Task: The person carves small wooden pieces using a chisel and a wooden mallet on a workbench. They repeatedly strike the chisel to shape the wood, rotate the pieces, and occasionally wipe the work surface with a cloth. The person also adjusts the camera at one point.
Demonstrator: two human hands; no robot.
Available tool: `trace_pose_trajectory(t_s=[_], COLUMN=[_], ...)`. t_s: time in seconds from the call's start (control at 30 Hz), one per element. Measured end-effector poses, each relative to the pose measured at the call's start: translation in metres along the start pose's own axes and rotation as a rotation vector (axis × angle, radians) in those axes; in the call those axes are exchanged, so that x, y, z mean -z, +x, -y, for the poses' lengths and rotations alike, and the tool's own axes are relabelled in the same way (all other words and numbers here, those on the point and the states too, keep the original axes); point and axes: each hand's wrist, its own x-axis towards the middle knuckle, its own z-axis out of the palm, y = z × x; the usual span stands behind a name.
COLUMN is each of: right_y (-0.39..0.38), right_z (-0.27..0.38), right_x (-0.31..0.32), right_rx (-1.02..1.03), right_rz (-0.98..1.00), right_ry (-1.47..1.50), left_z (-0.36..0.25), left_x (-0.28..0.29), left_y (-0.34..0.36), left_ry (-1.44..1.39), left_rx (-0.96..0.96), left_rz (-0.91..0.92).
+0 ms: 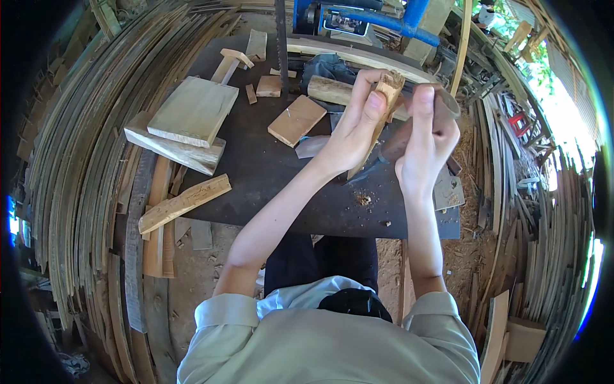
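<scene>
My left hand (pixel 355 125) grips a long, narrow piece of pale wood (pixel 384 102) that stands tilted over the dark metal table (pixel 268 173), its rough upper end near my thumb. My right hand (pixel 427 137) is closed around a dark brownish tool or block (pixel 441 105) pressed against the right side of the wood piece. The tool's shape is mostly hidden by my fingers. Wood chips (pixel 363 198) lie on the table below my hands.
On the table lie a square board (pixel 193 110), a thick plank (pixel 173 148) under it, a split stick (pixel 184 203), a small flat block (pixel 297 119), a log (pixel 329 89) and a wooden mallet (pixel 229 63). Stacked wood strips (pixel 83 160) surround both sides. A blue machine (pixel 358 19) stands behind.
</scene>
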Motion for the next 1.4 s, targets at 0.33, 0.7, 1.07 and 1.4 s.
trace_pose_trajectory(t_s=[0.33,0.7,1.07,1.4], right_y=[0.000,-0.006,-0.014,-0.014], right_z=[0.004,0.013,0.004,-0.004], right_x=[0.005,-0.001,0.007,0.009], right_rx=[0.126,0.062,0.151,0.186], right_rz=[-0.014,0.007,-0.037,-0.002], right_ry=[-0.074,-0.042,-0.158,-0.142], left_z=[-0.001,0.003,-0.005,-0.002], left_x=[0.008,0.010,0.005,0.004], left_y=[0.000,0.003,0.002,0.007], left_ry=[0.050,-0.013,0.047,0.026], left_rx=[0.035,-0.010,0.027,0.053], left_rz=[0.046,0.036,0.083,-0.033])
